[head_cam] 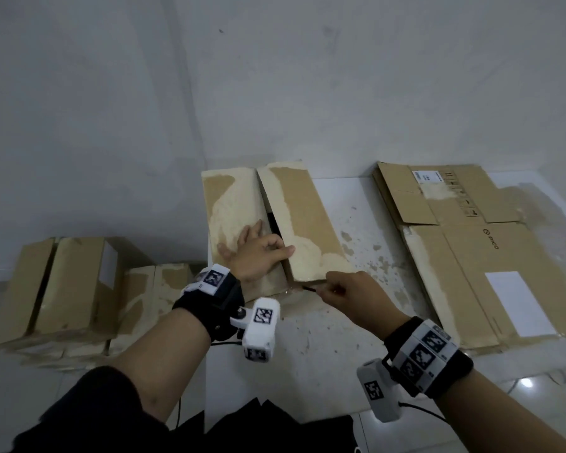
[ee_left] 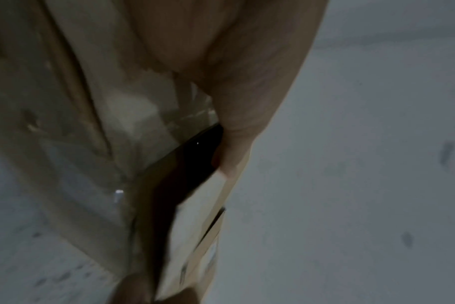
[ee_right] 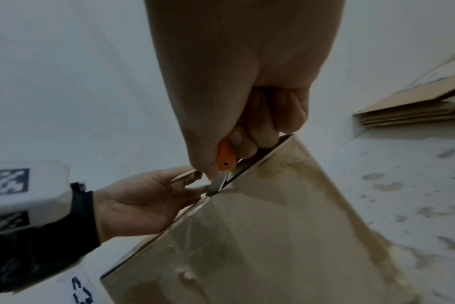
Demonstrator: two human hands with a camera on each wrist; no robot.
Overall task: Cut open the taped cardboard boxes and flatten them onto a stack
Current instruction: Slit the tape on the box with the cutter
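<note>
Box (head_cam: 268, 223): centre of table (head_cam: 356, 322), top seam parted, flaps ajar; dark gap between them, contents not visible.
Left hand (head_cam: 258, 253): lies on the left flap, fingers mostly straight, thumb across the gap onto the right flap; seemingly steadies the box.
Right hand (head_cam: 356, 292): fingers curled round knife (ee_right: 222, 170), orange handle, blade at the near corner under the right flap, probably slitting the end tape.
Stack (head_cam: 471, 253): flattened cardboard, right of box, well apart.
Closed boxes (head_cam: 69, 289): left, awaiting cutting.
</note>
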